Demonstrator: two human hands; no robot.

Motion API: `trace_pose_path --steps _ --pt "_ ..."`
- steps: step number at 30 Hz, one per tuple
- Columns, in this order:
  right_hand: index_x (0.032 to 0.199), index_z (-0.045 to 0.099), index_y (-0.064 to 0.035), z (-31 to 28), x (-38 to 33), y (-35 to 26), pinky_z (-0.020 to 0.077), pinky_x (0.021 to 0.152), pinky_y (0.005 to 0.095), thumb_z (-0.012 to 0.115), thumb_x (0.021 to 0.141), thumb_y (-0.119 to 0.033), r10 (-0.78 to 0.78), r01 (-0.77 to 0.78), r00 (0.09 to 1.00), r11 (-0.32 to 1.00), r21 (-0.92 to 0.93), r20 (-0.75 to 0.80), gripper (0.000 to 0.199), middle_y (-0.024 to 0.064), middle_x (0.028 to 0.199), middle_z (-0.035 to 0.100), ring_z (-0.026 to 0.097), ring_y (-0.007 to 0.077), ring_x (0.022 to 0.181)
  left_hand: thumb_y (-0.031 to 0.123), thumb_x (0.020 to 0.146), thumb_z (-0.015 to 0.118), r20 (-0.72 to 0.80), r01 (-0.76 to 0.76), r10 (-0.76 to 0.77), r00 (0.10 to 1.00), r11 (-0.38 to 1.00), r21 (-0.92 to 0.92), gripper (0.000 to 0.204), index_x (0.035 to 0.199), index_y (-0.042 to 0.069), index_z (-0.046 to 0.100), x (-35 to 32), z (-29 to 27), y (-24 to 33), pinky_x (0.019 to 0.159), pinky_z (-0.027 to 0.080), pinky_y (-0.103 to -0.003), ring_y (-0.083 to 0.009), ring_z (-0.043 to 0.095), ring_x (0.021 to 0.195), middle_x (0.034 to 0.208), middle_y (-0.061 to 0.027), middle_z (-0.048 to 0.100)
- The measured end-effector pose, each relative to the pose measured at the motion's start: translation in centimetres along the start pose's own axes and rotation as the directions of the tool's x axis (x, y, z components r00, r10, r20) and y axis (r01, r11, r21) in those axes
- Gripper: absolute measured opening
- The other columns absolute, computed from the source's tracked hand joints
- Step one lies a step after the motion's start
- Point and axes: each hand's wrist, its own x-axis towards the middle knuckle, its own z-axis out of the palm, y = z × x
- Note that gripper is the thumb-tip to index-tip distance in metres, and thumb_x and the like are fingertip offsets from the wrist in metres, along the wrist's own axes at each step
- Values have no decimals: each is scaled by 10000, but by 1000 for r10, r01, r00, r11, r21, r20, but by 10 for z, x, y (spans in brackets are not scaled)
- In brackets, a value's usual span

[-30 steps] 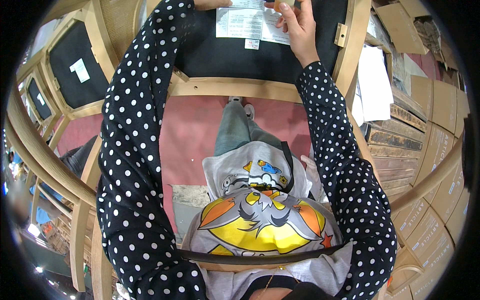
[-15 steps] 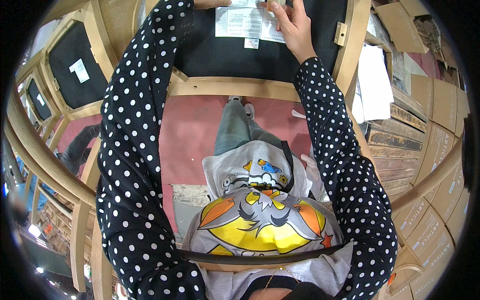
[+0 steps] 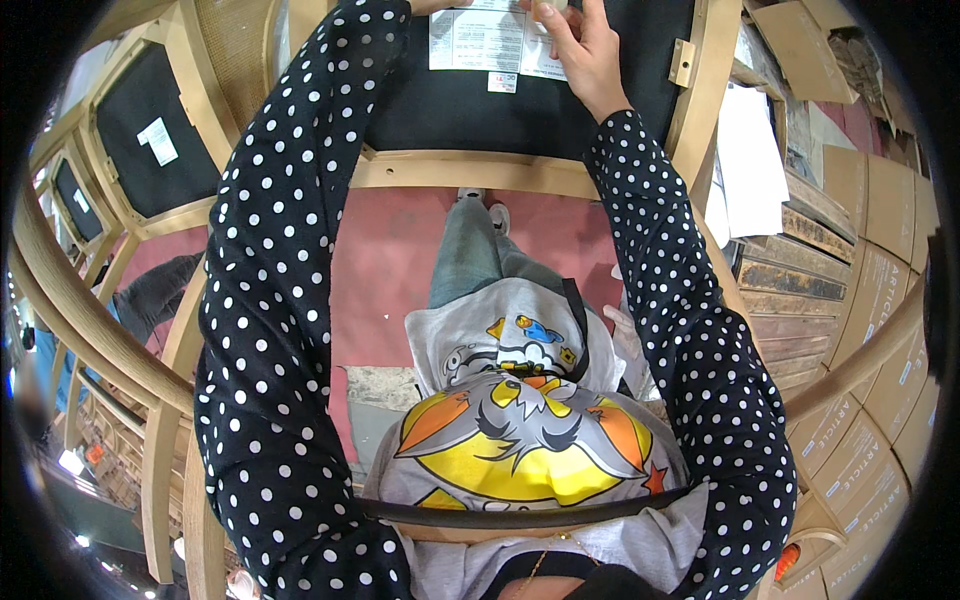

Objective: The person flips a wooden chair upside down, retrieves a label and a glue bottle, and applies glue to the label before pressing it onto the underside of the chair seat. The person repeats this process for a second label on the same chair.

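Observation:
Ahead of me is an upturned chair seat with a black underside (image 3: 470,125) inside a light wooden frame (image 3: 470,172). White printed labels (image 3: 475,42) lie on the black cloth, with a small tag (image 3: 502,82) below them. At the upper edge, my right hand (image 3: 592,62) is closed, thumb and fingers around a small pale tan object (image 3: 545,14) over the right-hand label. Its kind is not clear. Only a sliver of my left hand (image 3: 430,5) shows, near the labels' upper left; its fingers are out of the picture.
More upturned chairs with black undersides (image 3: 150,135) stand at the left, a person's dark-clad leg (image 3: 158,295) among them. White sheets (image 3: 750,165) hang at the right beside stacked wooden slats (image 3: 790,290). Cardboard boxes (image 3: 875,400) are piled farther right. Curved chair rails (image 3: 850,355) flank me.
My left forearm and hand have shifted to the right, toward the labels. The right hand has moved up very slightly and keeps its grip on the pale object.

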Motion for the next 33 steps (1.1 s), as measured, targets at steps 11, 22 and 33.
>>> trace_pose_path --steps 11,22,33 --pt "1256 535 -46 0 -1 1 424 544 240 627 1016 -174 -44 44 999 999 11 -9 287 -5 746 623 532 50 627 405 800 786 -57 35 -34 998 999 15 374 935 56 798 -6 0 9 916 570 -419 -331 733 988 980 -205 756" --pt "1253 535 -42 -2 -1 2 448 555 256 646 1006 -196 -42 42 999 996 -80 -5 312 31 749 639 559 75 620 538 767 807 -148 216 -197 969 967 132 584 1030 17 770 -24 -9 29 894 581 -423 -340 728 1022 1079 -212 744" --pt "1338 472 -19 -6 -9 1 541 796 271 623 1000 -89 -187 193 952 981 4 -244 376 107 1078 707 695 154 947 286 889 677 -654 -199 385 651 918 343 602 1369 -20 481 -55 32 28 1121 335 -490 -318 409 1402 1453 -189 474"
